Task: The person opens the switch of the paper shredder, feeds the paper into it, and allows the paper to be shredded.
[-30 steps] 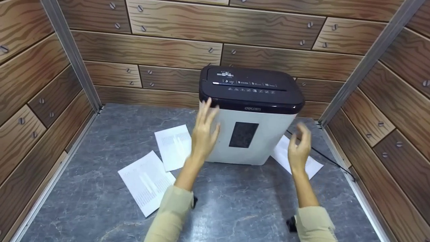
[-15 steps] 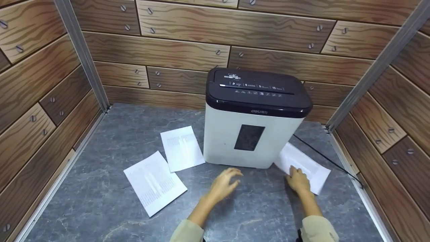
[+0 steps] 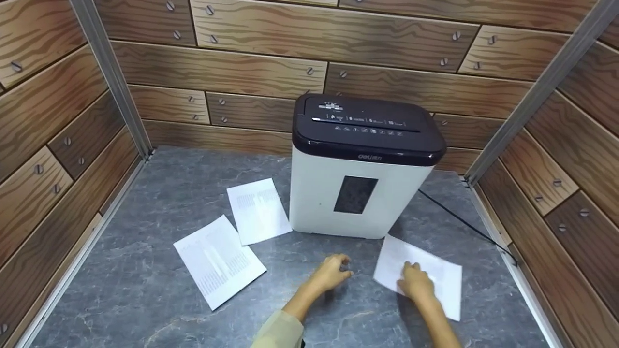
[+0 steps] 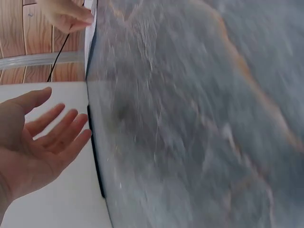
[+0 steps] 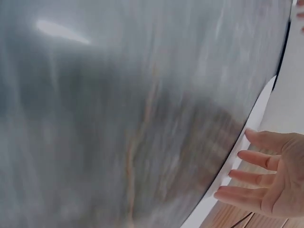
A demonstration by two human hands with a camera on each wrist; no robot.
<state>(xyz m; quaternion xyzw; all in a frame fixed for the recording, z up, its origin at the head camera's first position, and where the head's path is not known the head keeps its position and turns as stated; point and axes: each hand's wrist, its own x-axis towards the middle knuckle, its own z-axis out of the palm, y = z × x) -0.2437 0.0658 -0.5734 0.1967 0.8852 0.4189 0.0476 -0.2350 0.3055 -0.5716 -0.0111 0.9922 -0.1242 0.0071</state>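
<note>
A white paper shredder with a dark top stands on the grey marbled surface. My right hand rests its fingertips on a white sheet of paper in front of the shredder's right corner. In the right wrist view its fingers are spread fairly straight against the sheet. My left hand holds nothing and hovers in front of the shredder. The left wrist view shows its fingers loosely extended and the palm bare.
Two printed sheets lie left of the shredder, a nearer sheet and a farther sheet. A black cord runs from behind the shredder to the right edge. Wood-patterned walls enclose the surface.
Both hands have come down from beside the shredder. My right hand has reached the right sheet and slid it toward me, out from beside the shredder. The left hand has moved to the front.
</note>
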